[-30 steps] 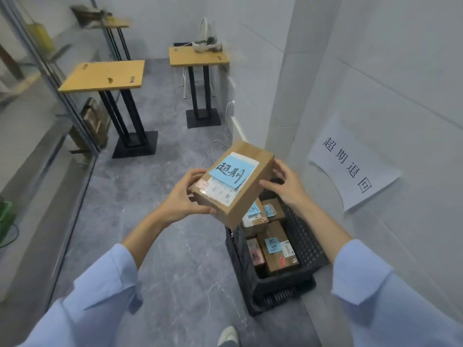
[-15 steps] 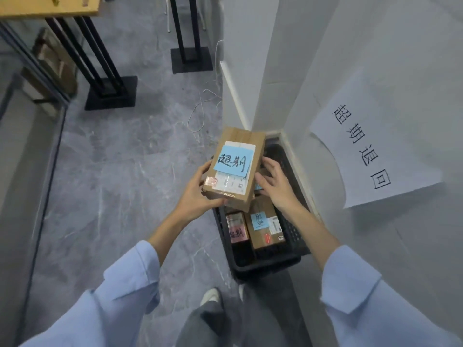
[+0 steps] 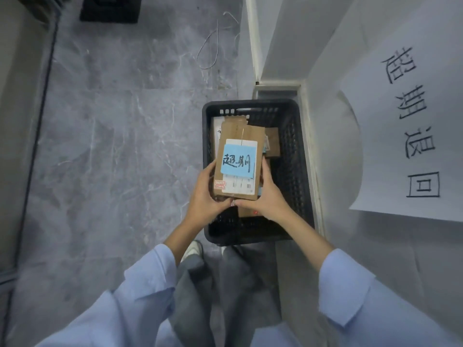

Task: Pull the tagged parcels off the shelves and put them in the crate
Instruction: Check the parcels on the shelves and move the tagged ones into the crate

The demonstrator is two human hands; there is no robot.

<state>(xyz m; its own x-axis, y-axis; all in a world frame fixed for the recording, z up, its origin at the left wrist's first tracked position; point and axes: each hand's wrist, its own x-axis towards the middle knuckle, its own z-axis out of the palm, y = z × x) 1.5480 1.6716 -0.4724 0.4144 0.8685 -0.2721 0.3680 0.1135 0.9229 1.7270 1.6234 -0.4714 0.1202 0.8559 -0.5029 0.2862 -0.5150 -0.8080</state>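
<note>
Tag (image 3: pixel 236 162) on parcel (image 3: pixel 234 130) "超期"; wall sheet (image 3: pixel 400 116) "超期退回"

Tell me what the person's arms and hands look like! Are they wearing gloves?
No gloves! The left hand and right hand are bare, with no rings or watch showing. Both arms wear loose light-blue shirt sleeves, the left sleeve and the right sleeve. They end in wide cuffs partway up the arm, so the forearms are uncovered.

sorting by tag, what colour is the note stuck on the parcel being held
Light blue, with black handwriting, on the brown parcel; clearest in the head view.
</note>
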